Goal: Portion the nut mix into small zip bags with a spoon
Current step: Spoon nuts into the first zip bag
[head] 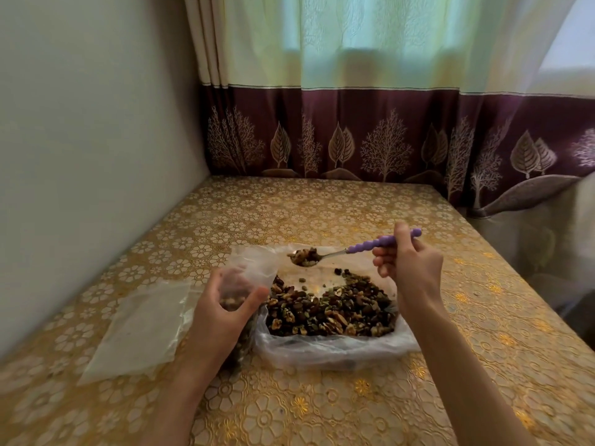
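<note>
A heap of nut mix lies in a large open clear plastic bag on the table. My right hand grips the purple handle of a metal spoon, whose bowl is loaded with nuts and hovers above the big bag's far side. My left hand holds a small clear zip bag upright just left of the heap; its mouth is open beside the spoon's bowl, and some nuts show inside it.
A stack of empty clear zip bags lies flat on the table to the left. The table has a gold floral cloth. A wall stands at the left, a curtain behind.
</note>
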Demonstrator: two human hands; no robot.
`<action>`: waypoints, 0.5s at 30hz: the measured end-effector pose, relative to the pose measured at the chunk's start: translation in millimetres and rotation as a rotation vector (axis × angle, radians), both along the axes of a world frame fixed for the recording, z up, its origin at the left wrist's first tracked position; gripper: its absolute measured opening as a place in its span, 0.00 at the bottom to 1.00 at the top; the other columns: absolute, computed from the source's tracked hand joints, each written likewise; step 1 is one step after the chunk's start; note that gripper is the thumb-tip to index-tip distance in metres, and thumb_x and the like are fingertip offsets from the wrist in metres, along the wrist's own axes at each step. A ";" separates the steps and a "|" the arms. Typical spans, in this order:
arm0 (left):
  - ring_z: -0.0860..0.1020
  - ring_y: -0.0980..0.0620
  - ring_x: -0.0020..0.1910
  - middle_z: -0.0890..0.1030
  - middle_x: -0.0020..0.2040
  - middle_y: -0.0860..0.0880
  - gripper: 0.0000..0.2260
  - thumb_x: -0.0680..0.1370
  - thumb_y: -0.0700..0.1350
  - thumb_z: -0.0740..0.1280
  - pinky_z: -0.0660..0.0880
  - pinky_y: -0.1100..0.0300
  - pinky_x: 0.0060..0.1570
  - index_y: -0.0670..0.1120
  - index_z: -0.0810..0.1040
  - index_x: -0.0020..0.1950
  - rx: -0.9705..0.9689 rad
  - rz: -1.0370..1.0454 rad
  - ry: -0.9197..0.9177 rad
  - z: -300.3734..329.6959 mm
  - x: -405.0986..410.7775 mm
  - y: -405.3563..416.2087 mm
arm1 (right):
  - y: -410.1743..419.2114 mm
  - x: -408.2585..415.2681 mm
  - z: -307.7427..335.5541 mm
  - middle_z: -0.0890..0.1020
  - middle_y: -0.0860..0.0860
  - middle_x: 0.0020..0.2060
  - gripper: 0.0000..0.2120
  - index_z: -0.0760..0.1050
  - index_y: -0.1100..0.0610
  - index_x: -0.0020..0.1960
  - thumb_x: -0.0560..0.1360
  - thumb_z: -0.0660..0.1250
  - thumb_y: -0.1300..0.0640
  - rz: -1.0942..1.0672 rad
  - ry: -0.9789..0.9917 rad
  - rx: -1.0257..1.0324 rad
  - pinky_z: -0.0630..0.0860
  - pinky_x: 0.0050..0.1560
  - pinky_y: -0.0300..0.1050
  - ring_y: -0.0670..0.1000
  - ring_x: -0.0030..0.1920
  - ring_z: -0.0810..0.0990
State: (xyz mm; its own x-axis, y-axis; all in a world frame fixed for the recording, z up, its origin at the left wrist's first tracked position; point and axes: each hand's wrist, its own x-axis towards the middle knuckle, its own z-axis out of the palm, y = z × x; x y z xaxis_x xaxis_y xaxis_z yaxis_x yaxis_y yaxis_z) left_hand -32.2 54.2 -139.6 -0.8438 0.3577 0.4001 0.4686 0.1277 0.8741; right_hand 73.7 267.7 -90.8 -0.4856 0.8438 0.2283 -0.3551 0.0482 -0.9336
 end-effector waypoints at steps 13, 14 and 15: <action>0.78 0.66 0.43 0.81 0.44 0.53 0.31 0.61 0.62 0.69 0.69 0.78 0.39 0.47 0.72 0.58 0.050 0.012 -0.028 -0.9 -0.1 0.6 | -59.4 -18.8 41.4 0.82 0.50 0.26 0.19 0.75 0.60 0.34 0.81 0.58 0.56 0.136 0.121 0.346 0.72 0.23 0.37 0.47 0.24 0.75; 0.78 0.67 0.42 0.81 0.44 0.53 0.30 0.61 0.61 0.69 0.70 0.77 0.39 0.47 0.72 0.58 0.056 0.015 -0.036 -1.0 0.0 0.4 | -62.9 -18.8 41.0 0.83 0.50 0.27 0.18 0.75 0.59 0.34 0.81 0.58 0.56 0.138 0.132 0.398 0.72 0.23 0.38 0.48 0.24 0.75; 0.78 0.66 0.42 0.81 0.44 0.54 0.29 0.62 0.60 0.70 0.70 0.77 0.39 0.47 0.72 0.58 0.064 0.015 -0.042 -1.2 0.0 0.3 | -65.3 -18.5 40.5 0.83 0.51 0.29 0.18 0.76 0.60 0.35 0.81 0.59 0.57 0.139 0.141 0.447 0.73 0.23 0.39 0.49 0.24 0.75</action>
State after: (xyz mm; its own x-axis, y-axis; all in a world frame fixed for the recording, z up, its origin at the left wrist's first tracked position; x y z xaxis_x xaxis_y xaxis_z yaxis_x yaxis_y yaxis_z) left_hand -32.2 54.5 -140.8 -0.8654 0.3198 0.3858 0.4298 0.0780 0.8995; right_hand 55.2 202.4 -50.2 -0.5254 0.5773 0.6250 -0.5078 0.3766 -0.7748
